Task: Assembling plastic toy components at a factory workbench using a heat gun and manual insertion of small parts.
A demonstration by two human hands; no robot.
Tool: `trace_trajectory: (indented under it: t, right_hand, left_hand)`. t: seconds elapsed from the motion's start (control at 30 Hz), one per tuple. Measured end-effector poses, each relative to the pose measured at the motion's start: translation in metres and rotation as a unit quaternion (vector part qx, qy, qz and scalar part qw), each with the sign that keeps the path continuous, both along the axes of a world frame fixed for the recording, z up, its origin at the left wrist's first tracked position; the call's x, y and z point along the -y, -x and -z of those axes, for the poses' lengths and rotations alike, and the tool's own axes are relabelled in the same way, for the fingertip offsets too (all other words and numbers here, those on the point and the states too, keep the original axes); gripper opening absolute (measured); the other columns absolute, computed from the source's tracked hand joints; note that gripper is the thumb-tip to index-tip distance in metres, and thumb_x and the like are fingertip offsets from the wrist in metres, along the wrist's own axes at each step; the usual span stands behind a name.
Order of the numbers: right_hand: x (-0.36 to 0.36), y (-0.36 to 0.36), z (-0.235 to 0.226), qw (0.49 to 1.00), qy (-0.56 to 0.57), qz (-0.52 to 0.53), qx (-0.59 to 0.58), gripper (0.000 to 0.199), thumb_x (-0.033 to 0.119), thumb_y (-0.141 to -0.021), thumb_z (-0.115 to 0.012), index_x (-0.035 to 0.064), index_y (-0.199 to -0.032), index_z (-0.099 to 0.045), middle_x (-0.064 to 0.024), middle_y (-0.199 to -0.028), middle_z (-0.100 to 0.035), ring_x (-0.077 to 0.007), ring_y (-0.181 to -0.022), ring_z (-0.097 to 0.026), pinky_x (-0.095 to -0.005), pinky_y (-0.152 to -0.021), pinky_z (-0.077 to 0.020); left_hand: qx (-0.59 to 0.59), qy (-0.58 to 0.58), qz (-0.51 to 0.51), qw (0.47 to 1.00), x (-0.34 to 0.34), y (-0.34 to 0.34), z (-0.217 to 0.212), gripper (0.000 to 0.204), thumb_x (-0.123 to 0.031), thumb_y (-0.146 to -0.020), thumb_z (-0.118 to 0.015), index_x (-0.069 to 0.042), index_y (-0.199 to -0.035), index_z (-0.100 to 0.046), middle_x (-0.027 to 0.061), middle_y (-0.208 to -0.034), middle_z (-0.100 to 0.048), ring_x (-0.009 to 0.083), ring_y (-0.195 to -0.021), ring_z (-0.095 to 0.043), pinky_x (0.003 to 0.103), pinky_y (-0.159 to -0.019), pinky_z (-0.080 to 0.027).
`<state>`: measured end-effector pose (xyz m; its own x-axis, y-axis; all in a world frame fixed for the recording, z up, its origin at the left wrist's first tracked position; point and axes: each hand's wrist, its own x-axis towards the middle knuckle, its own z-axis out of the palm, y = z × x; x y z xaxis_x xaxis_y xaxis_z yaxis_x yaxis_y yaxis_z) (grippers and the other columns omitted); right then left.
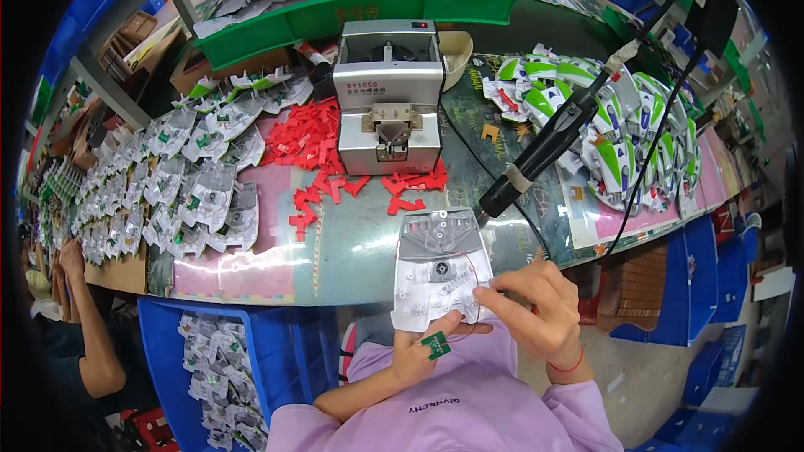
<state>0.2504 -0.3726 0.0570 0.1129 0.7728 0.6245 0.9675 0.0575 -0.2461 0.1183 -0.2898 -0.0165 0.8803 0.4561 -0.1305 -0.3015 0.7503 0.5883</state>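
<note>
With the fingers of the left hand [410, 361] curled beneath and thumb over the near edge, grasping a pale plastic shell [427, 280]; with right hand [542, 305] fingertips drawn together at its right edge, by a thin wire [477, 276], impossible to tell whether pinching it. Just below the left thumb, a green circuit board [435, 345]. Probably routing wire; next, likely calling for steady support and fine placing. Beyond the fingers, a screwdriver [548, 142] and red pieces [301, 134].
</note>
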Motion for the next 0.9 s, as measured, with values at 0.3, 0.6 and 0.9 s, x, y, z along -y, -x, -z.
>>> trace_trajectory:
  t: [0.3,0.6,0.9]
  right_hand:
    - [-0.017,-0.003,0.002,0.996,0.087,0.01,0.031,0.027,0.009,-0.056,-0.065,0.0054,-0.083,-0.064,-0.0059,-0.083,-0.054,-0.0203,-0.068,-0.049,-0.0288,-0.055,-0.0424]
    - [-0.016,-0.003,0.003,0.994,0.048,-0.041,0.088,0.028,0.014,-0.059,-0.062,0.0011,-0.084,-0.061,-0.0073,-0.083,-0.054,-0.0196,-0.071,-0.053,-0.0275,-0.053,-0.0404]
    - [-0.019,-0.005,0.015,0.992,0.003,-0.093,0.081,0.031,0.021,-0.059,-0.064,0.0022,-0.084,-0.061,-0.0047,-0.08,-0.055,-0.017,-0.067,-0.053,-0.0264,-0.052,-0.0389]
  left_hand:
    - [-0.004,-0.058,0.016,0.998,0.0,0.003,-0.002,0.037,-0.001,-0.088,-0.039,0.005,-0.124,-0.032,0.0191,-0.118,-0.045,0.0302,-0.103,-0.052,0.046,-0.082,-0.05]
    - [0.004,-0.048,0.023,0.999,-0.003,0.004,-0.002,0.035,0.001,-0.088,-0.039,0.005,-0.123,-0.033,0.0166,-0.118,-0.045,0.027,-0.104,-0.051,0.043,-0.085,-0.05]
    - [0.011,-0.075,0.019,0.997,0.001,0.005,0.003,0.033,0.0,-0.089,-0.04,0.002,-0.121,-0.036,0.0138,-0.116,-0.047,0.0254,-0.103,-0.052,0.042,-0.084,-0.05]
